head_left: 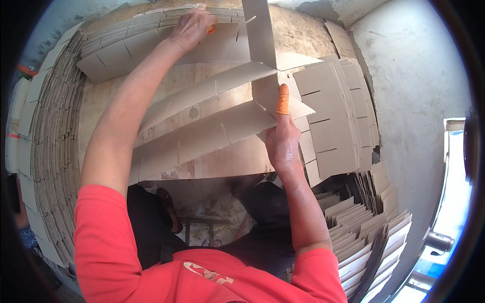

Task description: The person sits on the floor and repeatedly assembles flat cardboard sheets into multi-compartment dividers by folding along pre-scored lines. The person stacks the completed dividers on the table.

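Note:
My right hand, an orange finger cot on its thumb, is closed on a partly joined cardboard divider. In that divider two long slotted strips lie slantwise to the left and cross an upright strip. The fingers behind the cardboard are hidden. At the far left my left hand, with orange on a finger too, is closed on the upper edge of a slotted cardboard strip. That strip leans at the front of a row of similar strips.
Everything rests on a wooden table. A tall stack of cardboard strips lines the left side; wider slotted sheets lie at the right. Finished-looking dividers stand at lower right, beside the wall. My legs are under the table's near edge.

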Demonstrator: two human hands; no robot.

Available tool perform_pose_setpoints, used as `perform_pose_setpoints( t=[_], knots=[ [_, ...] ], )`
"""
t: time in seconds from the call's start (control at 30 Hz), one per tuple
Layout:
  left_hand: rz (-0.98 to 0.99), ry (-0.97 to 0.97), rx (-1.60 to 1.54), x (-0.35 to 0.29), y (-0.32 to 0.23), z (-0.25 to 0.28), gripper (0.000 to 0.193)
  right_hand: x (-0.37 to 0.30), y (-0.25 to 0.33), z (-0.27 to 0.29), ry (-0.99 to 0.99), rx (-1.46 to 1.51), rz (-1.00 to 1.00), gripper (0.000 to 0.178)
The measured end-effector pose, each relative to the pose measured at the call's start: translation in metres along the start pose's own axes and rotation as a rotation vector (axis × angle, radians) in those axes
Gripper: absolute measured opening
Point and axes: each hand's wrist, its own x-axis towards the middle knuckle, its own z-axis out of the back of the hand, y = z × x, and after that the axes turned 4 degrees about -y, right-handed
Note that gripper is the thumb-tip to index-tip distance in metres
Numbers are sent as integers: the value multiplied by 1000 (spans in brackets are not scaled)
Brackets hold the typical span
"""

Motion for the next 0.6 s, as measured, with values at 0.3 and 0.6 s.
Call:
perform_pose_setpoints(
  t=[0.3, 0.6],
  knots=[
    [51, 43, -9, 4, -19, 11, 13, 1, 1, 3, 5, 13, 26, 93],
    [-39, -41, -112, 2, -41, 24, 9, -6, -7, 5, 55, -19, 28, 89]
  ],
)
